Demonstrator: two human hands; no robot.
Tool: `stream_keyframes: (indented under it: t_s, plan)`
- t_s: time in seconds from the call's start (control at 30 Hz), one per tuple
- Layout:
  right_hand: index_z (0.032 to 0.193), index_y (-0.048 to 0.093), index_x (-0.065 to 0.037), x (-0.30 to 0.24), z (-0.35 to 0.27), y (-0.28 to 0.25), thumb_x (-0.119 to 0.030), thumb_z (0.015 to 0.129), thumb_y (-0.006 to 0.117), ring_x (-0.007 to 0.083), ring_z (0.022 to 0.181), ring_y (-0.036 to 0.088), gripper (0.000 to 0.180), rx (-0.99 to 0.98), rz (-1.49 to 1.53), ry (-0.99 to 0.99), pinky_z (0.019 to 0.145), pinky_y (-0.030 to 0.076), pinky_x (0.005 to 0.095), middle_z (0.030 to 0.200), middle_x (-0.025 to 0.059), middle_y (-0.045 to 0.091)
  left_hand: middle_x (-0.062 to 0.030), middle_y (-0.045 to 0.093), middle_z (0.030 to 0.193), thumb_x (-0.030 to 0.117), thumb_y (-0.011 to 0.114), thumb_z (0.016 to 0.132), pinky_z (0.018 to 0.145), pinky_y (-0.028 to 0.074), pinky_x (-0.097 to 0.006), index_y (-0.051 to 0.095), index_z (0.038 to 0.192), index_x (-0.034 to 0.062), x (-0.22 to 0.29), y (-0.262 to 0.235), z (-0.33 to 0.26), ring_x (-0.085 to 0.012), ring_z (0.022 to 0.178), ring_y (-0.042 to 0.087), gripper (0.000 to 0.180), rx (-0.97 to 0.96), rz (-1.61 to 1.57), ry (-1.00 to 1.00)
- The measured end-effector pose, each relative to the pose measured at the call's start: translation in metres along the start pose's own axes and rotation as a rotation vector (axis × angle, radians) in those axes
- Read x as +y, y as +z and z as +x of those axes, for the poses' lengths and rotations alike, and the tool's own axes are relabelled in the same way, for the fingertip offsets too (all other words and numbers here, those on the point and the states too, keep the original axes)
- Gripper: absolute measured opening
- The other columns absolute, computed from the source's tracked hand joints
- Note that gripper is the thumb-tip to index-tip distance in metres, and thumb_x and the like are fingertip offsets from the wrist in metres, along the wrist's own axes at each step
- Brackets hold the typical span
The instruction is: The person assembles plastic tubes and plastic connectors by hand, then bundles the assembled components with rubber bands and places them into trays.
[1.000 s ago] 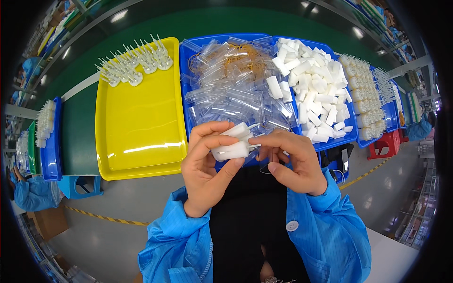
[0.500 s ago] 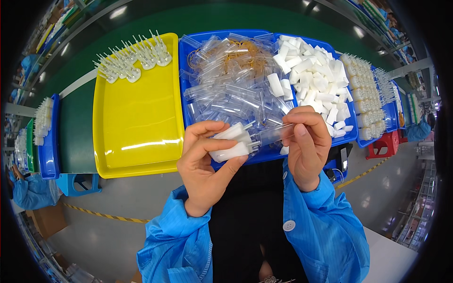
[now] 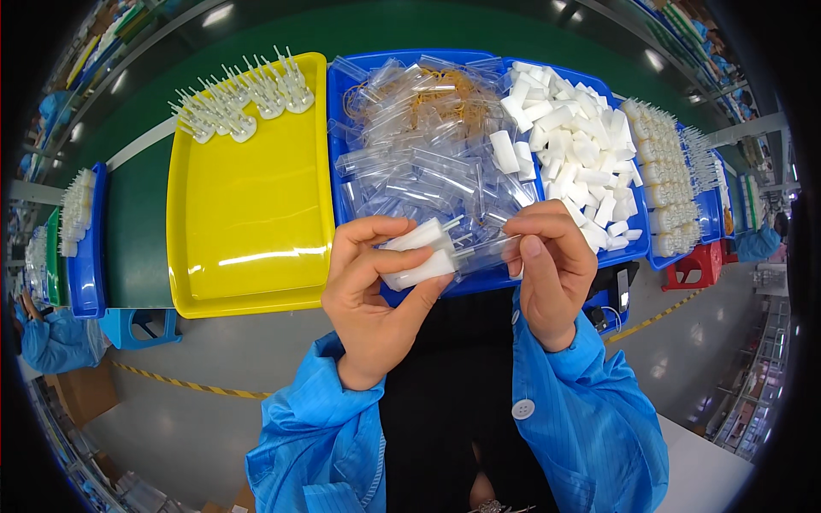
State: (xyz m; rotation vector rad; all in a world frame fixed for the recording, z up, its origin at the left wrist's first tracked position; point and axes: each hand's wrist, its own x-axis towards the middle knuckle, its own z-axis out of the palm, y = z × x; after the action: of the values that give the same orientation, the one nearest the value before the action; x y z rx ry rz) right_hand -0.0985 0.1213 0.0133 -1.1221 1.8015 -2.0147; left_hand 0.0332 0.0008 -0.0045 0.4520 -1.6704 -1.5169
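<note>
My left hand [image 3: 372, 312] holds white foam-like blocks [image 3: 421, 268] between its fingers and thumb. Thin pale prongs [image 3: 451, 224] stick out of their right side. In my right hand [image 3: 552, 286], thumb and fingers pinch a clear plastic tube [image 3: 487, 256]. The tube's left end overlaps the lower prongs; whether it encloses them I cannot tell. Both hands are just above the front edge of a blue tray [image 3: 339, 198] of loose clear tubes [image 3: 445, 175].
Tan rubber bands [image 3: 445, 94] lie among the tubes. White foam pieces [image 3: 581, 137] fill another blue tray to the right. At left, a yellow tray [image 3: 248, 205] bears several pronged white pieces [image 3: 272, 96]. More pronged pieces [image 3: 663, 175] stand far right. A co-worker's blue sleeve [image 3: 58, 344] shows at far left.
My right hand has brought the clear tube slightly left and down, closer to the white blocks and over the prong ends. My left hand has stayed nearly still.
</note>
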Motion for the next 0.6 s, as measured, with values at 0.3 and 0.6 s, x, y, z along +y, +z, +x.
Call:
stream_keyframes:
  t_s: [0.3,0.6]
  plan:
    - [0.105,0.062,0.006,0.0034,-0.0043,0.0040,-0.001,0.094,0.055,0.0118,0.074,0.061,0.015,-0.004,0.039,-0.030,0.064,0.053,0.0224,0.100,0.0113,0.054,-0.0118,0.051,0.118,-0.009,0.078,0.069,0.091,0.050,-0.033,0.068,0.092,0.0015,0.0004,-0.0025,0.0002,-0.0233,0.108,0.057,0.028,-0.039,0.130,0.055]
    - [0.107,0.061,0.005,0.0024,-0.0065,0.0073,0.003,0.092,0.055,0.0119,0.075,0.062,0.016,0.015,-0.033,-0.078,0.066,0.054,0.0233,0.100,0.0111,0.052,-0.0141,0.058,0.113,-0.006,0.078,0.067,0.085,0.050,-0.032,0.070,0.091,0.0005,0.0052,-0.0014,0.0027,-0.0243,0.101,0.060,0.026,-0.029,0.232,0.164]
